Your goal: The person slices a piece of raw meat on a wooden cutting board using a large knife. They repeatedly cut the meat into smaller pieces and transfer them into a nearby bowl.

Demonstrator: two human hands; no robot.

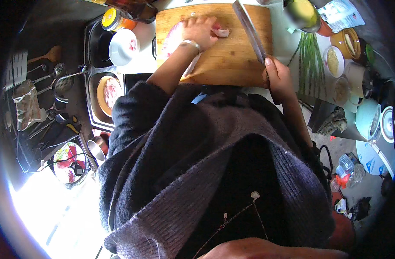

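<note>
On a wooden cutting board (231, 61) lies a slab of raw meat (173, 37), partly washed out by glare. My left hand (197, 32), with a bracelet at the wrist, holds it down, covering its middle. A pinkish end of the meat sticks out to the right of the fingers, and a pale strip shows below the wrist. My right hand (276, 73) grips the handle of a kitchen knife (249, 30) with a long, broad blade. The blade is over the right part of the board, apart from the meat, its far end near the board's top edge.
Left of the board, a white bowl (121, 48) holds bits of meat. A double sink (90, 77) contains a bowl of sliced meat (109, 94). Green onions (309, 61), a bowl of minced pale food (333, 61) and a brown bowl (341, 43) stand on the right.
</note>
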